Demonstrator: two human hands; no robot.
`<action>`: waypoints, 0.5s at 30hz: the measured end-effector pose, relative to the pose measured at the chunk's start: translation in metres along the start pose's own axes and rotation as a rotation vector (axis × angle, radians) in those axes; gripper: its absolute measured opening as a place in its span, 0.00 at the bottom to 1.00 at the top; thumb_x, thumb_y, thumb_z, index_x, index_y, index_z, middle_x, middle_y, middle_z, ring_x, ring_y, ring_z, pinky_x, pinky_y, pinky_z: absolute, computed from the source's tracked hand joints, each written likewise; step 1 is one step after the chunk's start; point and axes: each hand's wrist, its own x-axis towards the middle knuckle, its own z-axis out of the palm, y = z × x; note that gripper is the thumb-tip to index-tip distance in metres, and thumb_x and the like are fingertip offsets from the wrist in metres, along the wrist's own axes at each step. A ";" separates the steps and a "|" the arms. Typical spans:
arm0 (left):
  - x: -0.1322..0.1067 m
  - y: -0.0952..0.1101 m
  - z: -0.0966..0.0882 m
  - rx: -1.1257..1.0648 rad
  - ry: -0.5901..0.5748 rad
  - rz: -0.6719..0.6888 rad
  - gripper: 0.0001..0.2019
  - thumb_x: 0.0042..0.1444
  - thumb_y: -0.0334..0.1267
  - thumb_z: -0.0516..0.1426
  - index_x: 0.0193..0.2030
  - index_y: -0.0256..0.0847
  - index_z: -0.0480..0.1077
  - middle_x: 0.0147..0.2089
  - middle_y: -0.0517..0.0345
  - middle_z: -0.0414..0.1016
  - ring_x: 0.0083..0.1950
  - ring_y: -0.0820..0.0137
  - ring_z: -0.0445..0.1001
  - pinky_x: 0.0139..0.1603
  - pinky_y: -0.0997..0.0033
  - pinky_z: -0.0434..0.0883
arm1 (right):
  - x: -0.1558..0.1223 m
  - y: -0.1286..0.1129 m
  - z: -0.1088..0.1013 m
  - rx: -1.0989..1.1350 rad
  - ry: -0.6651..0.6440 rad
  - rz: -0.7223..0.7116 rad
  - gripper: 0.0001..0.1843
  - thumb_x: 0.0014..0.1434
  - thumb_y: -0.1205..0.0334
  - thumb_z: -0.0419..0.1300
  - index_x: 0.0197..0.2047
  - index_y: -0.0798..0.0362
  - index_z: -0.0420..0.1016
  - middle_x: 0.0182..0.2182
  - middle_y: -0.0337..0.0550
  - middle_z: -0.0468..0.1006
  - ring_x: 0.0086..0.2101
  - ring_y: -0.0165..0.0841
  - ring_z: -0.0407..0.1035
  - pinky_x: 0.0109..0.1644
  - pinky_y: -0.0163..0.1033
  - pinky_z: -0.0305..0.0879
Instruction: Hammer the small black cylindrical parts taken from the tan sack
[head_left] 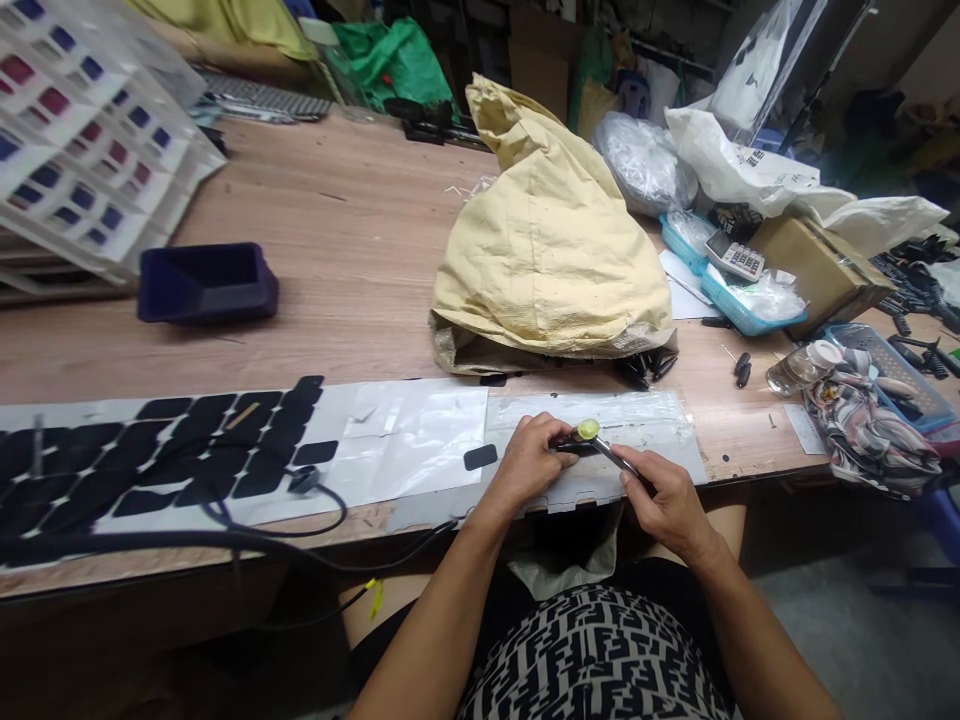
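1. My right hand is closed around the handle of a metal-shafted tool, which points up and left toward my other hand.
2. My left hand has its fingertips pinched together on a small black piece, just above the pale sheet along the table edge.
3. That piece lies right in my left grip and just ahead of my right; a round yellow-green thing sits at the tool's far end. Whether it belongs to the tool, I cannot tell.
4. I judge the step in hand to be tool work on the black piece; it calls for a steady left pinch and careful guiding from the right.
5. Left of my hands lie a loose black pad and, farther off, rows of black pads.
6. Beyond stands a yellow cloth sack, with dark pieces at its lower edge.
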 end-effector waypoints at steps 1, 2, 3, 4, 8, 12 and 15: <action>0.000 0.000 0.000 -0.001 -0.002 -0.003 0.08 0.47 0.30 0.63 0.36 0.44 0.75 0.37 0.58 0.73 0.46 0.61 0.66 0.49 0.61 0.67 | 0.000 0.000 0.000 0.002 -0.006 0.002 0.21 0.67 0.69 0.55 0.61 0.49 0.74 0.47 0.48 0.82 0.46 0.39 0.78 0.53 0.46 0.75; 0.000 0.000 0.001 -0.001 -0.003 -0.006 0.08 0.47 0.30 0.63 0.35 0.44 0.75 0.38 0.58 0.73 0.46 0.61 0.66 0.49 0.61 0.67 | -0.001 0.000 0.000 0.003 -0.011 0.002 0.22 0.67 0.69 0.55 0.61 0.48 0.74 0.47 0.48 0.82 0.46 0.39 0.78 0.53 0.46 0.75; 0.000 0.000 0.001 0.000 -0.003 -0.009 0.08 0.47 0.30 0.63 0.35 0.44 0.75 0.38 0.58 0.73 0.46 0.61 0.66 0.49 0.61 0.67 | -0.001 -0.001 0.000 0.004 -0.014 0.001 0.22 0.67 0.69 0.55 0.62 0.48 0.73 0.47 0.48 0.82 0.46 0.39 0.78 0.53 0.46 0.75; 0.001 0.000 0.001 0.000 -0.002 -0.010 0.08 0.47 0.30 0.63 0.35 0.44 0.74 0.38 0.58 0.73 0.46 0.60 0.66 0.49 0.61 0.67 | -0.001 -0.001 0.000 0.004 -0.017 -0.002 0.22 0.67 0.69 0.55 0.62 0.48 0.73 0.47 0.48 0.82 0.46 0.39 0.78 0.53 0.46 0.75; 0.002 0.000 0.001 -0.001 -0.006 -0.021 0.07 0.46 0.30 0.63 0.34 0.44 0.74 0.37 0.58 0.73 0.47 0.60 0.66 0.49 0.61 0.67 | -0.002 -0.003 0.002 0.001 -0.012 -0.015 0.22 0.67 0.69 0.54 0.62 0.48 0.73 0.48 0.48 0.82 0.47 0.39 0.77 0.52 0.45 0.75; 0.003 0.001 0.000 0.001 -0.019 -0.045 0.07 0.45 0.30 0.63 0.33 0.43 0.75 0.36 0.58 0.73 0.46 0.60 0.66 0.48 0.61 0.67 | -0.004 -0.001 0.005 -0.061 -0.042 -0.003 0.23 0.67 0.70 0.54 0.62 0.48 0.73 0.44 0.47 0.82 0.42 0.38 0.78 0.48 0.43 0.76; 0.003 0.001 0.001 -0.003 -0.005 -0.047 0.08 0.44 0.30 0.63 0.33 0.44 0.75 0.36 0.58 0.74 0.46 0.60 0.67 0.48 0.61 0.67 | -0.005 0.001 0.004 -0.092 -0.060 0.010 0.22 0.67 0.70 0.53 0.62 0.48 0.73 0.41 0.46 0.82 0.40 0.38 0.78 0.46 0.43 0.76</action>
